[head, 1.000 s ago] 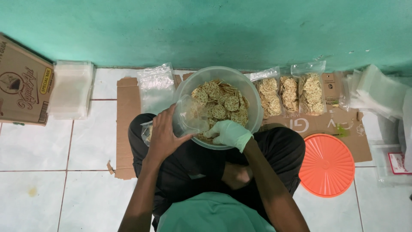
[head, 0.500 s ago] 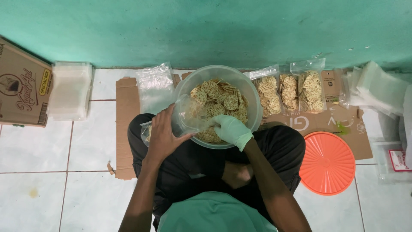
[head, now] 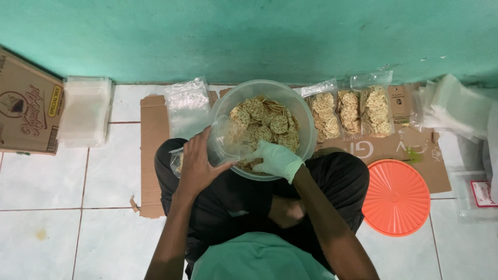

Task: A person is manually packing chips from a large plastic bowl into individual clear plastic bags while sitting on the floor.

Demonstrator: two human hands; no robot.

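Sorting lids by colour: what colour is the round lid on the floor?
Orange, with ridged rings; the round lid shows in the head view.

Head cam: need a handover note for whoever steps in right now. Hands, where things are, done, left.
Left hand: bare, holds a clear bag open at the bowl's near rim.
Right hand: gloved, down in the bowl among the crackers, at the bag's mouth.
Bowl sits on the person's lap; orange lid is off, on the floor to the right.
Done: three filled bags lie on the cardboard right of the bowl.
Left: bowl looks well stocked with crackers; the bag in hand is only partly filled; empty bags lie left of the bowl, another stack further left.
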